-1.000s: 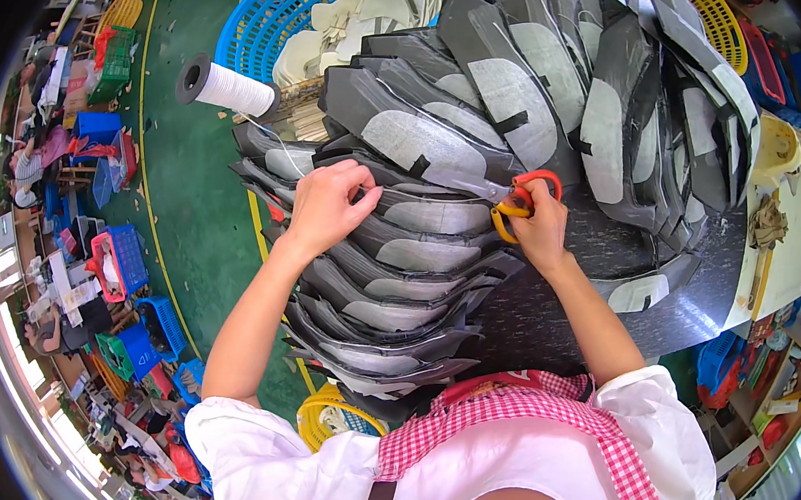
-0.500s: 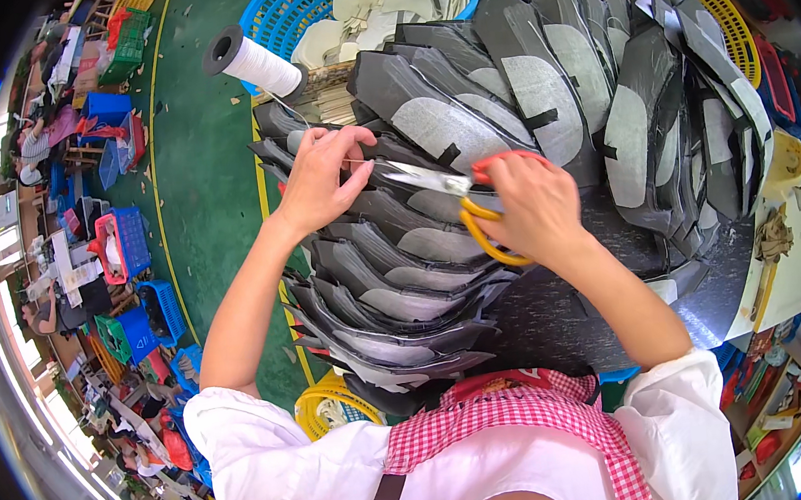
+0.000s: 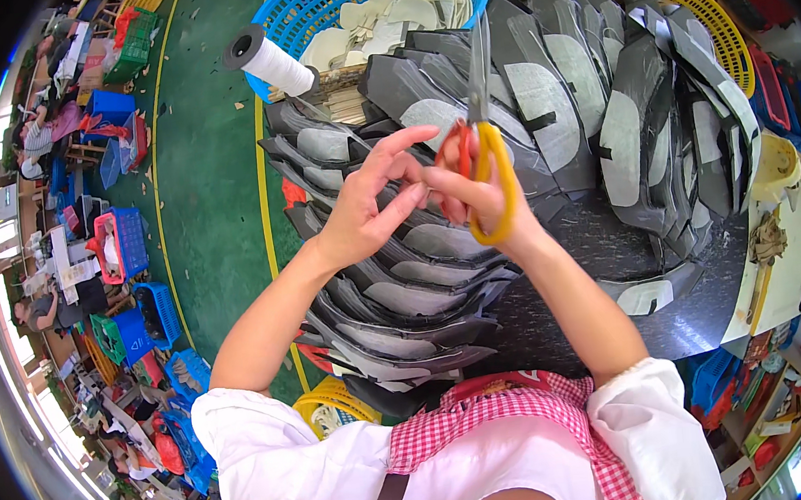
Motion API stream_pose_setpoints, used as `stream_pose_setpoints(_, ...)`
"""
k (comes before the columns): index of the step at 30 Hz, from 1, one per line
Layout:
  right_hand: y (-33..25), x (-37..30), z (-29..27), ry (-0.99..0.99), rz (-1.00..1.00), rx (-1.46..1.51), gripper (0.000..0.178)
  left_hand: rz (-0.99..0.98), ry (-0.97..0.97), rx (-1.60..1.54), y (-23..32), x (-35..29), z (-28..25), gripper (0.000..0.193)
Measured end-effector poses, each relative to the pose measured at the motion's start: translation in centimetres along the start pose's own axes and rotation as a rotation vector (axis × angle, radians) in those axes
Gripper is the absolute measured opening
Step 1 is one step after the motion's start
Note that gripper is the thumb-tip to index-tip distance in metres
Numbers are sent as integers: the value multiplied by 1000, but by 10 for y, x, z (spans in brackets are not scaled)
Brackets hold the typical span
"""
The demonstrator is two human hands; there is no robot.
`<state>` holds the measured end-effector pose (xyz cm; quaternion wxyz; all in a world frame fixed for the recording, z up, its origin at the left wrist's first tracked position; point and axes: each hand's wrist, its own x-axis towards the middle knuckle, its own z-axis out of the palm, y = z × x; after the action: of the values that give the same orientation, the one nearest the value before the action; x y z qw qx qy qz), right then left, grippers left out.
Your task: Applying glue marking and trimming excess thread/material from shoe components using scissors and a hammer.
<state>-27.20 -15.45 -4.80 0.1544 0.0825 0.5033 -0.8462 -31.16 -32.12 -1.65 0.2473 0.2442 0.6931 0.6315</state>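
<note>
In front of the stacked dark pieces, my left hand (image 3: 368, 205) has its thumb and fingers pinched together, the index finger stretched above them. What it pinches is too fine to make out. My right hand (image 3: 487, 200) grips scissors (image 3: 477, 72) with one red and one yellow handle loop, the blades pointing away from me and closed together. The fingertips of both hands meet. Beneath them lie overlapping rows of black curved pieces with pale grey patches (image 3: 426, 271). A spool of white thread (image 3: 280, 65) lies tilted beyond my left hand.
A blue basket (image 3: 322, 4) of pale cut pieces stands at the far side. More black pieces (image 3: 539, 95) fan out to the right on the dark tabletop (image 3: 607, 327). A yellow basket (image 3: 708, 9) is at far right, another (image 3: 371, 405) near my left side. Green floor (image 3: 213, 171) runs along the left.
The scissors have swung from pointing left with blades apart to pointing away, blades closed. My right hand has moved left to meet my left hand, which has shifted right and nearer.
</note>
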Motion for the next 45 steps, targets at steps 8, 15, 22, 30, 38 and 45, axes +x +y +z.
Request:
stream_pose_setpoints(8, 12, -72, -66, 347, -202, -361, 36, 105, -86, 635, -16, -3, -38, 15)
stream_pose_setpoints(15, 74, -84, -90, 501, -212, -977, 36, -158, -235, 783, -40, -16, -3, 14)
stream_pose_setpoints(22, 80, -70, -117, 455, -556, -1493, 28, 292, -236, 1298, -55, 5, -21, 23)
stream_pose_setpoints(30, 15, -59, -47, 114, -250, -1588, 49, 114, -137, 876, -37, -9, -43, 20)
stream_pose_setpoints(38, 31, -46, -48, 58, -403, -1589, 41, -10, 79, 631, -25, -27, -33, 33)
stream_pose_setpoints(45, -12, -47, 22, 92, -27, 125, 25, -54, -2, -21, 13, -23, 28, 54)
